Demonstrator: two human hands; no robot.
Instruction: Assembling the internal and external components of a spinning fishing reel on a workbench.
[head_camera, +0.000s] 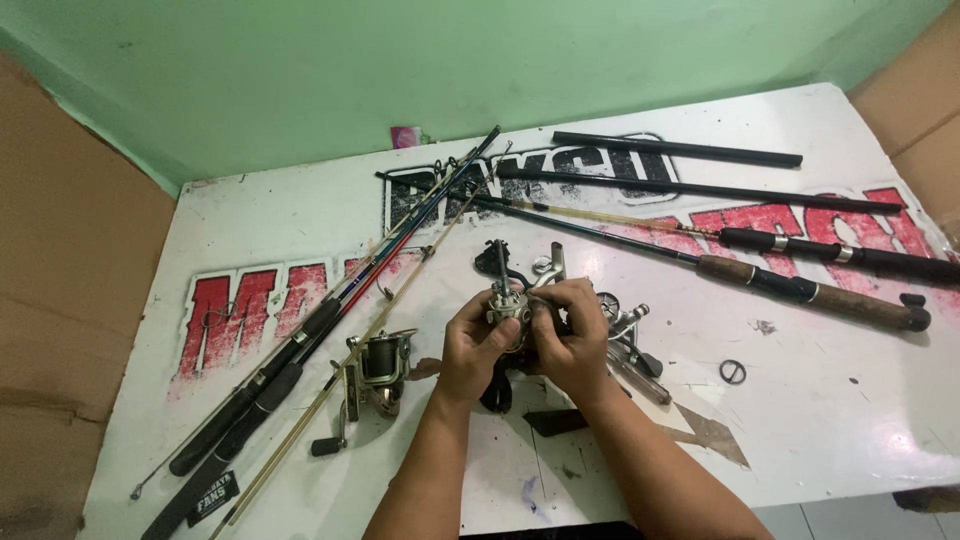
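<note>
Reel body (508, 305) clasped between both hands (left (470, 345), right (572, 340)).

We see the white table top (850, 420) printed like a signboard: big red block letters with dark outlines run across it from the near left to the far right, worn and scratched, and a row of black block letters outlined in white sits at the far middle. A small black label (213, 494) with white print hangs at the near left end of the dark rods, rectangular and tilted. A tiny pink and green packet (407, 137) stands at the far edge against the green wall. Flat brown cardboard sheets (60, 300) lean at the left and at the far right.
</note>
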